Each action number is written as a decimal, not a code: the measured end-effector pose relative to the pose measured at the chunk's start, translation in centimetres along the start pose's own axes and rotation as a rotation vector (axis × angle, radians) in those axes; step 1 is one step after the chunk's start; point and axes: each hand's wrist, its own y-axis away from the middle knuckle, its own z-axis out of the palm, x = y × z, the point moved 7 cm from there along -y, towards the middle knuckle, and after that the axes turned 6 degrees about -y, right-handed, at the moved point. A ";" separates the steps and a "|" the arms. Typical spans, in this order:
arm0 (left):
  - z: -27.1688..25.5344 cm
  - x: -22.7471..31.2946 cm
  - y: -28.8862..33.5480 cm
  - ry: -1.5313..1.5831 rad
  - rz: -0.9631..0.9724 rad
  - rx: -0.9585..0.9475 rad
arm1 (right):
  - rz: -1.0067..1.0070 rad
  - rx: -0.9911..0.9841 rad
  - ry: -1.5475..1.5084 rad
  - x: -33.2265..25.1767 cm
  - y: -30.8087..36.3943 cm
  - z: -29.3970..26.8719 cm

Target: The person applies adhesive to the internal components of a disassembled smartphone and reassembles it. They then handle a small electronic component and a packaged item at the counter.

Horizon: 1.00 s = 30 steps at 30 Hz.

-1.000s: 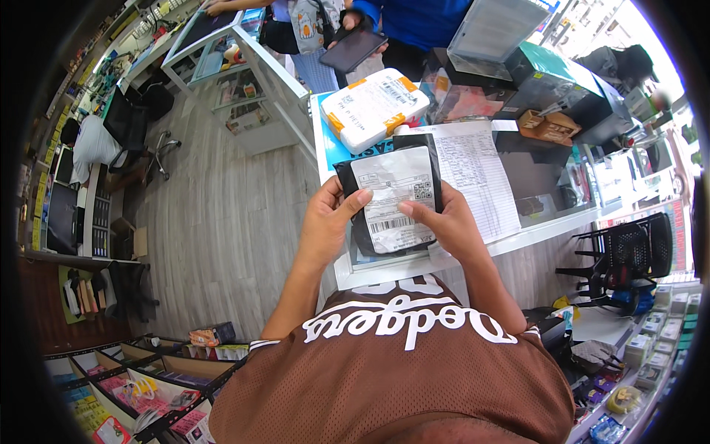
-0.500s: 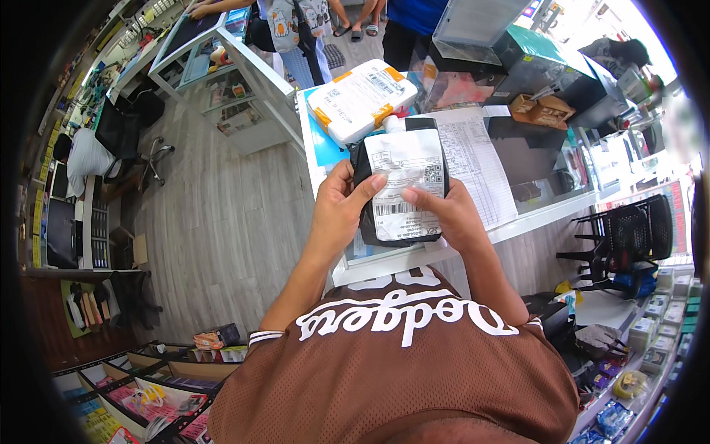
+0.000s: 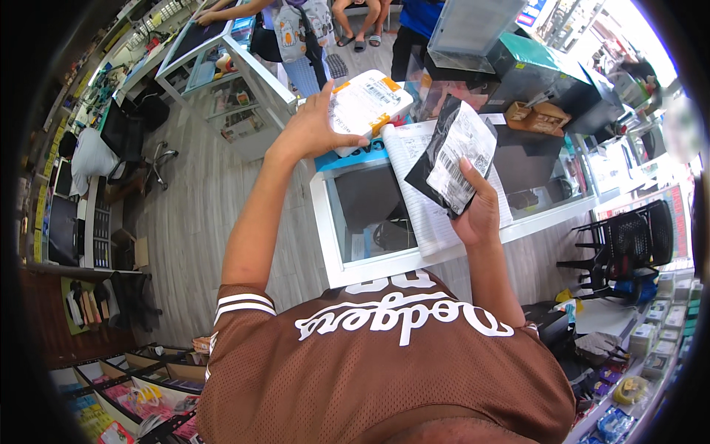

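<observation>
My right hand (image 3: 477,207) grips a flat black plastic mailer (image 3: 427,166) by its lower right part, thumb across the white shipping label (image 3: 471,144) on its face. The mailer is tilted above an open ruled notebook (image 3: 421,229). My left hand (image 3: 316,124) is stretched to the far left of the counter. It clasps the left side of a white boxy parcel (image 3: 368,111) with orange tape and a printed label, thumb at the near edge and fingers spread along the far side. Part of the parcel's left side is hidden behind that hand.
A white-framed glass counter (image 3: 336,255) stands before me, with a wooden holder (image 3: 543,117) and a dark box with a green top (image 3: 526,50) towards the back right. Other people stand and sit beyond it. A black chair (image 3: 629,237) is at right, a second glass case (image 3: 244,96) at far left.
My left hand has left the black mailer and reached forward left to the white parcel. My right hand has carried the mailer right and turned it, uncovering the notebook's left side.
</observation>
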 end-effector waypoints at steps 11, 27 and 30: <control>-8.6 3.0 15.5 0.217 0.091 0.748 | 0.084 -0.456 0.008 6.8 2.3 9.0; -8.9 -19.9 33.2 1.372 -0.493 0.385 | 0.285 -0.426 0.835 34.3 6.3 20.3; -8.2 -26.3 35.7 1.401 -0.522 0.617 | 0.124 -0.558 0.888 40.2 5.5 24.4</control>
